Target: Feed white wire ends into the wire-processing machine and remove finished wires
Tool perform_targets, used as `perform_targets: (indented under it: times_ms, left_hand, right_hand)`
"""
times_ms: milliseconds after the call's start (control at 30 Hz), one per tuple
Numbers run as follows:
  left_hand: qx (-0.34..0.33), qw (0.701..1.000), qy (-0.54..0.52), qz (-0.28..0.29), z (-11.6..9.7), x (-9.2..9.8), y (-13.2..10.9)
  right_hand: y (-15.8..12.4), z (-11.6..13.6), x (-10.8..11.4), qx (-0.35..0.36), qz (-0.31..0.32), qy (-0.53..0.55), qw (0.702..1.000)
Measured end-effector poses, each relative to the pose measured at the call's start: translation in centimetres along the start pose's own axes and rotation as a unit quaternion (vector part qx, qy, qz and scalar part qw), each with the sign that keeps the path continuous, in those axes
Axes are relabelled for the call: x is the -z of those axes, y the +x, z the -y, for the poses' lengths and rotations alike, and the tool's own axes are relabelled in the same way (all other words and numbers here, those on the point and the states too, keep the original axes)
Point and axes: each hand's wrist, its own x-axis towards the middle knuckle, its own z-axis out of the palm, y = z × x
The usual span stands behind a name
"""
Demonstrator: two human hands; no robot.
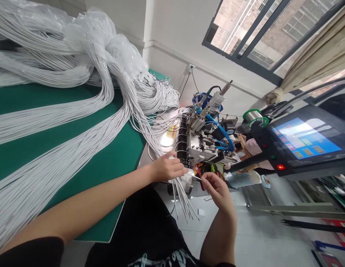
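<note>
Head view: at lower centre, the left hand (167,168) is closed around a bundle of white cables (182,196), whose loose ends fan out below the fingers. Just to its right in the frame, the right hand (218,190) pinches a single white cable (197,178) between thumb and fingertips. More long cables (97,128) stretch across the green tabletop (120,154) at left, partly under clear plastic wrap (105,39) at upper left. A wire-processing machine (196,144) with blue air hoses (224,129) occupies the centre; a touchscreen panel (308,139) and solder-wire spool (253,118) are at right.
</note>
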Motion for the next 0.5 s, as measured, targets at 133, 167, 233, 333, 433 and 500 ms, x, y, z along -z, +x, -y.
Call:
perform_targets:
  times_ms: [133, 167, 233, 333, 433, 500]
  left_hand:
    - [-0.015, 1.0, -0.005, -0.013, -0.1, -0.2, -0.3]
    - [-0.015, 1.0, -0.005, -0.011, -0.1, -0.2, -0.3]
    - [-0.017, 1.0, 0.002, -0.007, -0.1, -0.3, -0.3]
    - [-0.017, 1.0, 0.022, -0.008, -0.1, -0.2, -0.1]
    - [0.01, 0.999, 0.049, -0.003, -0.2, -0.1, 0.1]
    - [0.031, 0.998, 0.058, 0.005, -0.3, -0.1, 0.2]
  right_hand:
    - [0.3, -1.4, 0.9, 0.009, -0.059, 0.095, 0.994]
    - [0.3, -1.8, 1.1, 0.013, -0.075, 0.11, 0.991]
    - [0.4, -2.3, 1.4, 0.024, -0.106, 0.126, 0.986]
    - [0.5, -2.5, 1.1, 0.042, -0.12, 0.114, 0.985]
    - [0.7, -2.1, 0.1, 0.058, -0.105, 0.08, 0.99]
    - [0.9, -1.5, -0.8, 0.063, -0.085, 0.053, 0.993]
